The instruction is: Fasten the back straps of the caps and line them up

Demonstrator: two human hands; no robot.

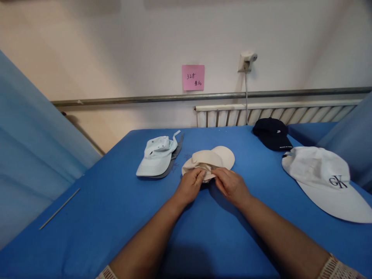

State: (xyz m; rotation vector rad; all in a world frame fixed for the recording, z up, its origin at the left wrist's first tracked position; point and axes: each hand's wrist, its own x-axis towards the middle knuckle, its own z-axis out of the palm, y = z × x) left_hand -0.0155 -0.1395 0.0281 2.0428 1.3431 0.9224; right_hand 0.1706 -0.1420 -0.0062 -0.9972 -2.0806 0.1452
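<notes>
Beige cap (207, 157) fabric was in both my hands, near the middle of the blue-covered desk (116, 201), its brim pointing away to my right. My left hand (189, 185) pinched the near edge between thumb and fingers, and my right hand (232, 186) gripped that edge just beside it. I judged the handling only partway along: the crown sat bunched and its rim was not smoothed out. Whether anything in those folds was fastened, I could not tell. On my left, a pale blue cap (158, 153) lay over a grey cap (178, 150), an arrangement that looked done. On my right, a black cap (271, 133) and a white cap (319, 170) lay singly, out of my grip; whether either had been dealt with, nothing showed me.
</notes>
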